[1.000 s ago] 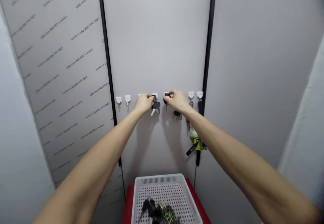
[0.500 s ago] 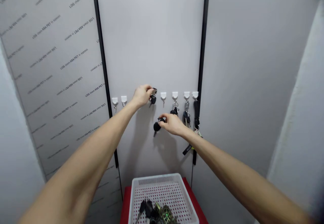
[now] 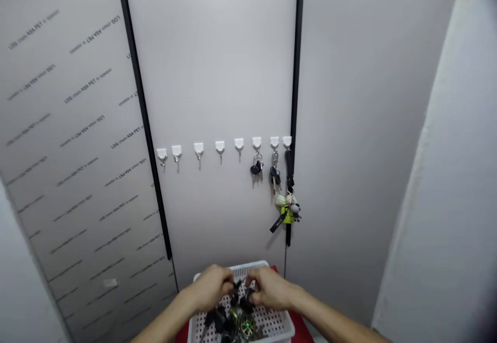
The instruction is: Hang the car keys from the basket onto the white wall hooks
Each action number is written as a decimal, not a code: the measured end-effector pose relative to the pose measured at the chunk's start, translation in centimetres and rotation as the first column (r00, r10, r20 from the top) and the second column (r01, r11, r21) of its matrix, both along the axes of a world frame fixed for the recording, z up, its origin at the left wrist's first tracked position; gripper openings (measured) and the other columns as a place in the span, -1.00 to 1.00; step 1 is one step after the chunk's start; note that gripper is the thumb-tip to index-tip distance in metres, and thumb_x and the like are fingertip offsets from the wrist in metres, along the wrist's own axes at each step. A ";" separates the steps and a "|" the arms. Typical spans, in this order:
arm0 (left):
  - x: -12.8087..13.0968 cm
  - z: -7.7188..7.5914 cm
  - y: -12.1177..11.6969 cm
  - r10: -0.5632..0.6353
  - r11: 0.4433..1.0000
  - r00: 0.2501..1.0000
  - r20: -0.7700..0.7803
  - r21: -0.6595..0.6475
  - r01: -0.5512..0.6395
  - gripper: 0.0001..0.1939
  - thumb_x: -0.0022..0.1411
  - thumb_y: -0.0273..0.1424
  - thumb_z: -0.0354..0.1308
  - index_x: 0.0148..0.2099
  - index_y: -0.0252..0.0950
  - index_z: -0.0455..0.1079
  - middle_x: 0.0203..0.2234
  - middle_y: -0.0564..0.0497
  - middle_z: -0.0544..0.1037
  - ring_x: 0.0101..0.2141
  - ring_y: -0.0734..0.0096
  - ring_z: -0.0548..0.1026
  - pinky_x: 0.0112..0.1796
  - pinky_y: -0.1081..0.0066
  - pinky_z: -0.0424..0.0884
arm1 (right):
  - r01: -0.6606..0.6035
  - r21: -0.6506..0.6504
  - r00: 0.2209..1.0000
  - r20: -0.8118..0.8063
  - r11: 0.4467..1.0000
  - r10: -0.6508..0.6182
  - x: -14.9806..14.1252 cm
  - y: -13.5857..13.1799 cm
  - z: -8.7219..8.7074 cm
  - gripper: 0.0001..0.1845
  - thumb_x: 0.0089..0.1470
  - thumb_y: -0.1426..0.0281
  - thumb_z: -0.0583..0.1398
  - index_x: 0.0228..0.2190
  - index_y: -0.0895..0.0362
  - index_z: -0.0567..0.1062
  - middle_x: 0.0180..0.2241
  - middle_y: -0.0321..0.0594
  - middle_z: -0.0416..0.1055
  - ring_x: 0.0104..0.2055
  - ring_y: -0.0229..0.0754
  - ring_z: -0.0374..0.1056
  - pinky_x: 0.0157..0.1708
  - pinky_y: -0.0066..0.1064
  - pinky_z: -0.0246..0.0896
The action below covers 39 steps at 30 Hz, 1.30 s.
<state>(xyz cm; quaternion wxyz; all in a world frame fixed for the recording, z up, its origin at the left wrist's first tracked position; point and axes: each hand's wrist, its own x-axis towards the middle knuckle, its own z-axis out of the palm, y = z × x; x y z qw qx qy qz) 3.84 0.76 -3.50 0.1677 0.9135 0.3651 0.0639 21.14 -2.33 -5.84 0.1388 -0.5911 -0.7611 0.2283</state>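
My left hand (image 3: 213, 287) is closed on a bunch of black-headed keys (image 3: 235, 291) over the white perforated basket (image 3: 290, 328). Close beside it, my right hand (image 3: 272, 288) pinches another bunch of black-headed keys (image 3: 246, 301), also above the basket. The fingertips partly hide both bunches. Below them in the basket lies a pile of dark keys (image 3: 219, 320) with a round brass-coloured charm (image 3: 247, 326) showing a green glint.
Several white hooks (image 3: 219, 147) line the pale cabinet door. On the three right-hand ones hang a key bunch (image 3: 257, 168), another key bunch (image 3: 275, 175) and a black strap (image 3: 289, 169) with a yellow-green charm (image 3: 286, 214). Long black handles (image 3: 297, 63) flank the door. Red shows beneath the basket.
Both hands have come down from the hooks to the basket, each with a key bunch taken off. The two middle hooks they were at now hang bare. The view has shifted right.
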 end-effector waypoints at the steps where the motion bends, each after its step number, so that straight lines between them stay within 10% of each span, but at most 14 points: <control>1: 0.0 -0.3 0.0 -0.002 1.000 1.000 -0.021 -0.011 0.001 -0.80 -0.08 -0.45 -0.14 -0.45 -0.30 0.31 -0.59 0.04 0.41 -0.55 0.49 0.31 -0.54 0.54 0.17 | 0.013 0.055 0.999 -0.039 0.998 -0.011 0.5 0.1 0.8 -0.71 -0.32 0.45 0.05 -0.41 0.16 0.38 -0.56 -0.29 0.35 -0.56 -0.34 0.20 -0.58 -0.57 0.03; 3: 0.4 0.6 0.5 -0.002 1.000 1.000 0.023 0.007 0.002 -0.81 -0.08 -0.44 -0.12 -0.42 -0.31 0.30 -0.54 0.02 0.42 -0.52 0.47 0.32 -0.50 0.52 0.19 | 0.142 0.304 0.983 -0.156 0.942 -0.098 1.7 0.7 3.9 -0.74 -0.27 0.47 0.01 -0.42 0.19 0.37 -0.48 -0.23 0.35 -0.49 -0.33 0.22 -0.47 -0.54 0.08; 6: 2.8 4.5 2.2 0.065 0.993 0.960 0.273 0.078 -0.089 -0.74 -0.07 -0.38 -0.09 -0.30 -0.36 0.25 -0.41 -0.05 0.40 -0.43 0.45 0.32 -0.39 0.49 0.21 | 0.484 0.607 0.870 -0.413 0.631 -0.271 4.0 2.3 10.1 -0.65 -0.20 0.40 -0.01 -0.28 0.21 0.28 -0.32 -0.13 0.29 -0.33 -0.27 0.20 -0.33 -0.47 0.08; 8: 5.3 7.8 3.7 0.135 0.975 0.871 0.472 0.092 -0.201 -0.66 -0.08 -0.34 -0.07 -0.22 -0.40 0.20 -0.31 -0.11 0.35 -0.36 0.45 0.31 -0.32 0.47 0.20 | 0.598 0.661 0.801 -0.517 0.453 -0.302 5.2 3.5 13.5 -0.59 -0.19 0.35 -0.01 -0.21 0.24 0.22 -0.24 -0.08 0.23 -0.26 -0.25 0.17 -0.29 -0.45 0.06; 10: 8.3 10.6 5.2 0.209 0.951 0.736 0.644 0.040 -0.305 -0.60 -0.08 -0.31 -0.05 -0.15 -0.40 0.14 -0.26 -0.13 0.32 -0.34 0.46 0.31 -0.31 0.48 0.21 | 0.654 0.638 0.756 -0.556 0.406 -0.345 6.0 4.7 15.4 -0.55 -0.20 0.33 0.00 -0.20 0.27 0.20 -0.27 -0.05 0.25 -0.27 -0.23 0.18 -0.29 -0.42 0.05; 16: 14.6 14.8 7.3 0.336 0.909 0.536 0.774 -0.117 -0.401 -0.75 -0.16 -0.36 0.02 -0.36 -0.36 0.27 -0.48 -0.06 0.42 -0.45 0.42 0.36 -0.43 0.47 0.24 | 0.685 0.545 0.723 -0.585 0.483 -0.367 6.7 7.2 16.4 -0.79 -0.23 0.34 -0.01 -0.56 0.21 0.34 -0.59 -0.23 0.30 -0.53 -0.29 0.19 -0.49 -0.47 0.07; 22: 14.7 18.4 7.0 0.286 0.933 0.508 0.812 -0.115 -0.342 -0.76 -0.01 -0.38 -0.17 -0.42 -0.35 0.28 -0.58 0.03 0.41 -0.60 0.59 0.35 -0.55 0.59 0.23 | 0.719 0.581 0.680 -0.702 0.382 -0.212 7.2 6.8 20.6 -0.79 -0.25 0.31 -0.02 -0.59 0.20 0.29 -0.65 -0.33 0.22 -0.59 -0.35 0.12 -0.57 -0.52 0.02; 26: 13.1 20.8 6.9 0.221 0.932 0.584 0.781 0.007 -0.363 -0.75 -0.02 -0.37 -0.19 -0.44 -0.36 0.29 -0.58 0.01 0.41 -0.59 0.59 0.35 -0.56 0.60 0.23 | 0.547 0.675 0.808 -0.582 0.495 -0.098 5.9 5.6 22.4 -0.82 -0.26 0.33 -0.01 -0.62 0.20 0.28 -0.68 -0.37 0.18 -0.62 -0.39 0.08 -0.60 -0.54 -0.01; 32: 11.9 21.7 5.9 0.252 0.849 0.871 0.423 0.336 -0.408 -0.82 -0.12 -0.45 -0.08 -0.44 -0.33 0.32 -0.47 -0.08 0.43 -0.40 0.38 0.35 -0.42 0.44 0.23 | 0.490 0.654 0.849 -0.507 0.576 -0.147 5.1 5.1 18.6 -0.86 -0.24 0.36 -0.02 -0.65 0.18 0.23 -0.68 -0.38 0.15 -0.62 -0.40 0.06 -0.59 -0.55 -0.02; 39: 13.6 23.1 6.0 0.233 0.759 0.743 0.627 0.361 -0.542 -0.77 -0.02 -0.38 -0.17 -0.33 -0.28 0.27 -0.41 -0.07 0.41 -0.36 0.37 0.34 -0.38 0.40 0.20 | 0.317 0.493 0.907 -0.406 0.810 -0.108 4.9 3.4 12.4 -0.89 -0.20 0.41 -0.03 -0.62 0.19 0.23 -0.67 -0.38 0.15 -0.61 -0.41 0.06 -0.59 -0.57 -0.03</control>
